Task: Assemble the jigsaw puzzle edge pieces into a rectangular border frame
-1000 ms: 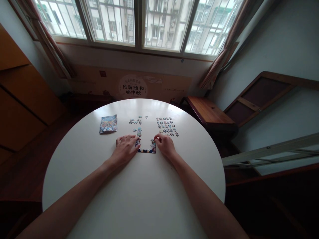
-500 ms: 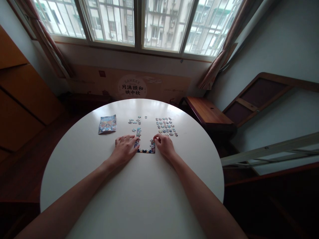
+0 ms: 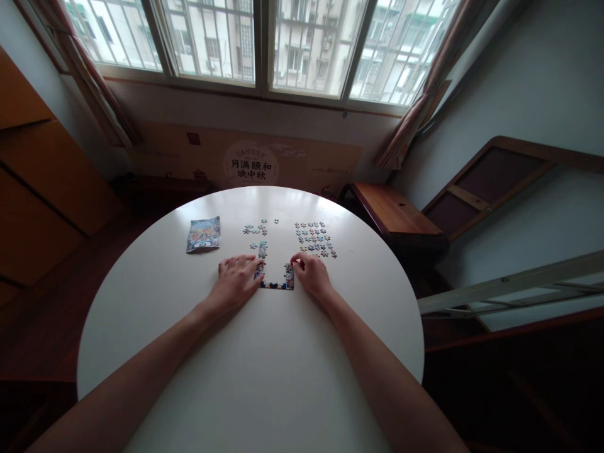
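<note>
A partly joined jigsaw puzzle [image 3: 277, 286] forms a U-shaped border on the white table, with its left side reaching higher than the right. My left hand [image 3: 237, 277] lies flat over the left side, fingers stretched out, covering some of its pieces. At the top of the right side, my right hand [image 3: 311, 273] has thumb and forefinger pinched together on a puzzle piece [image 3: 290, 266], which the fingers partly hide. Loose puzzle pieces [image 3: 312, 239] are spread in rows beyond my right hand. A smaller group of pieces [image 3: 255, 230] is scattered beyond my left hand.
A colourful picture sheet [image 3: 204, 235] lies on the round white table [image 3: 264, 377], left of the pieces. Past the table's right edge stands a wooden bench [image 3: 396, 211]. Barred windows [image 3: 311, 50] and curtains are at the back.
</note>
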A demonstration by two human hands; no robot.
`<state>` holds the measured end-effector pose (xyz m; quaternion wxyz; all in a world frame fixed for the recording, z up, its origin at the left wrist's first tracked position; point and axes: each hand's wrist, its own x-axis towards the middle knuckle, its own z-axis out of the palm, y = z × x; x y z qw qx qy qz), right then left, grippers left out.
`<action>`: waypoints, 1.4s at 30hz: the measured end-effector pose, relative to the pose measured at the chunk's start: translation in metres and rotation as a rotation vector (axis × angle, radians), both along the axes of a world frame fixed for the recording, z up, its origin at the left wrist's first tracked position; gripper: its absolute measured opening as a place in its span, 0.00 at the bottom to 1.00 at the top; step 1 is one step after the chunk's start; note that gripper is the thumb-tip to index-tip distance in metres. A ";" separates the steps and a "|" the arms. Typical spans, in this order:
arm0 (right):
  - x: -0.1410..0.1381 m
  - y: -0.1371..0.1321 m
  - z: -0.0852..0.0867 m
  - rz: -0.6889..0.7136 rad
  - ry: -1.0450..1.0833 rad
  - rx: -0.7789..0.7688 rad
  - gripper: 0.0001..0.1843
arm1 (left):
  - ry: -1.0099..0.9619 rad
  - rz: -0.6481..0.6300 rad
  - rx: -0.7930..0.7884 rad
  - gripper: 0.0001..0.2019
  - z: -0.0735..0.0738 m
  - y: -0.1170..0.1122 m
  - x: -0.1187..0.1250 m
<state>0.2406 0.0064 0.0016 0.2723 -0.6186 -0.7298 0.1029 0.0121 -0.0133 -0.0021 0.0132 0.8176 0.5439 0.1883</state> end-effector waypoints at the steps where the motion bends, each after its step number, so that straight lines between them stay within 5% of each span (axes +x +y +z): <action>1: 0.000 0.000 0.000 0.000 0.002 -0.002 0.12 | -0.001 0.000 0.000 0.19 0.000 0.000 0.000; 42: 0.000 0.000 0.001 -0.003 -0.002 -0.016 0.11 | 0.008 0.002 -0.028 0.19 0.006 -0.001 0.002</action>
